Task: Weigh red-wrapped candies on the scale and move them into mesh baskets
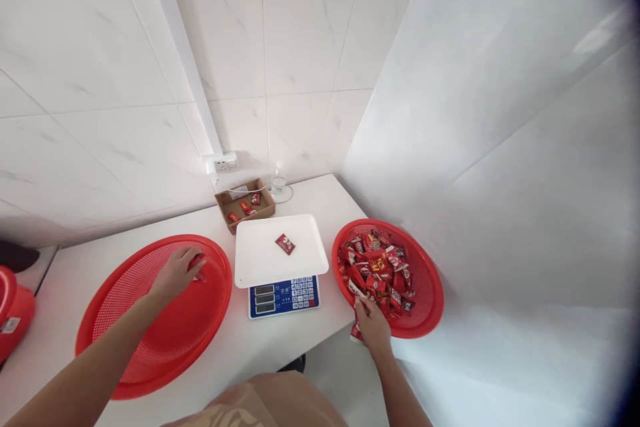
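With the scale (284,298) placed midway — likely for easy reach — the right hand (375,328) pinches a packet (356,332) beside the right basket (431,297), the left hand (173,273) (grip unclear) at red wrappers (199,276) inside the left basket (187,330).

On the white worktop (323,195) stand a left basket (173,333) and a right basket (431,283) (both red), a blue-and-white scale (285,299) between them, an open cardboard box (257,214) and a clear bottle (279,183).
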{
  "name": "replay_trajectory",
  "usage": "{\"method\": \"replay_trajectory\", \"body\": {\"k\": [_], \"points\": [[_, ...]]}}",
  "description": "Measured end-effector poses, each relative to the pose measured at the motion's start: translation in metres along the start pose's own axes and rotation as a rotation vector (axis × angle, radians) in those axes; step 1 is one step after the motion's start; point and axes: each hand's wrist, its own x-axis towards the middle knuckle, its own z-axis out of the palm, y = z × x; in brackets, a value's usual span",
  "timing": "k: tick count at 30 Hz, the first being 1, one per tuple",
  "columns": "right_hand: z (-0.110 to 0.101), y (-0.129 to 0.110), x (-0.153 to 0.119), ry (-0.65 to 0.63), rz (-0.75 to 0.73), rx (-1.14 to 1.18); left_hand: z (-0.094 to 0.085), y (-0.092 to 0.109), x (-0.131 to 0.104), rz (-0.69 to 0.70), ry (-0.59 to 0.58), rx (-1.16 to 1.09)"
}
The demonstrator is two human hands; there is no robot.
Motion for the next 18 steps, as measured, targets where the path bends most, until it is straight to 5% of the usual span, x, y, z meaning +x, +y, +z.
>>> {"method": "replay_trajectory", "body": {"k": [4, 7, 13, 18], "points": [[0.000, 0.000, 0.000, 0.010, -0.016, -0.004, 0.023, 0.001, -0.004, 0.087, -0.012, 0.130], [0.001, 0.000, 0.000, 0.017, -0.017, -0.012, 0.053, 0.039, 0.008, 0.262, -0.039, 0.148], [0.000, -0.003, -0.001, 0.047, -0.062, -0.027, 0.118, 0.131, 0.055, 0.506, -0.291, 0.168], [-0.002, -0.008, -0.005, 0.056, -0.074, 0.021, 0.138, 0.158, 0.086, 0.506, -0.315, 0.155]]}}
